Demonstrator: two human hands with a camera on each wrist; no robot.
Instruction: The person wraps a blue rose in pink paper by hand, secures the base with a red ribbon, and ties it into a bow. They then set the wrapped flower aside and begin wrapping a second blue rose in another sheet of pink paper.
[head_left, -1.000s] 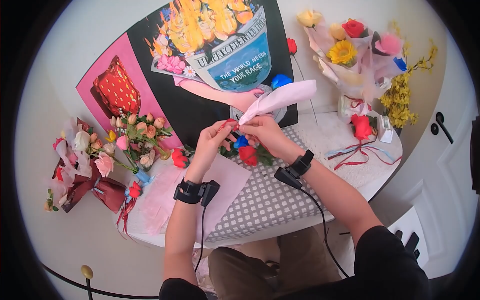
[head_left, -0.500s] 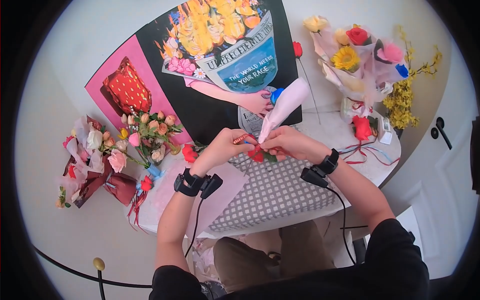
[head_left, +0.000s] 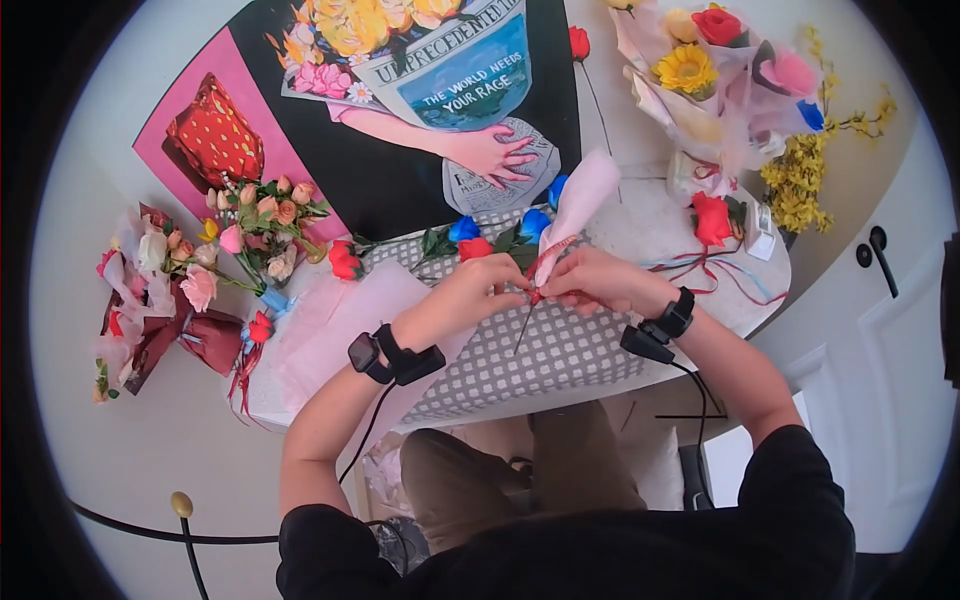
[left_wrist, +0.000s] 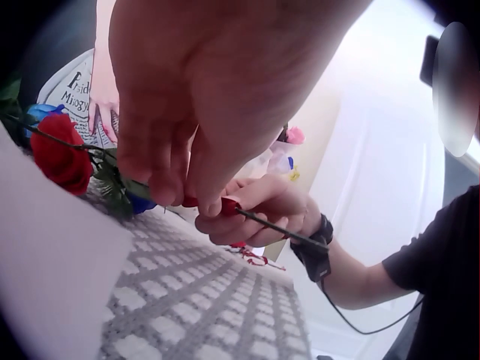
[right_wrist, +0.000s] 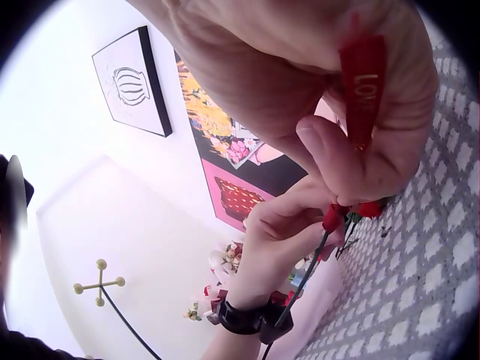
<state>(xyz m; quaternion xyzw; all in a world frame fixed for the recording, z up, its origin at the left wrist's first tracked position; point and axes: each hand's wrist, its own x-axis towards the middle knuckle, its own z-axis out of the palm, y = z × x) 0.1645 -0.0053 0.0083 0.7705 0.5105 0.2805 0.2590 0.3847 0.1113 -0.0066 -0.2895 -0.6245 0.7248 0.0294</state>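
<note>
A pink paper-wrapped flower (head_left: 580, 205) leans up between the two hands, its thin dark stem (left_wrist: 281, 229) pointing down. Red ribbon (right_wrist: 365, 90) with "LOVE" lettering wraps the narrow lower end of the paper. The left hand (head_left: 470, 300) pinches ribbon close to the stem with thumb and fingertips. Opposite it, the right hand (head_left: 595, 282) grips the ribbon at the same spot, and a length of it stands out past the thumb in the right wrist view. Behind the hands lie a blue rose (head_left: 464, 230) and a red rose (left_wrist: 64, 154).
Grey checked cloth (head_left: 500, 370) and pink paper sheets (head_left: 350, 320) cover part of the white table. Potted and wrapped bouquets stand on both sides, among them one with a sunflower (head_left: 685, 68). A red rose with ribbons (head_left: 712, 220) lies right. A painted poster (head_left: 470, 90) stands behind.
Both hands have come down and nearer the table's front with the wrapped flower, uncovering the blue and red roses behind. The paper cone now points more steeply upward. The head view has shifted.
</note>
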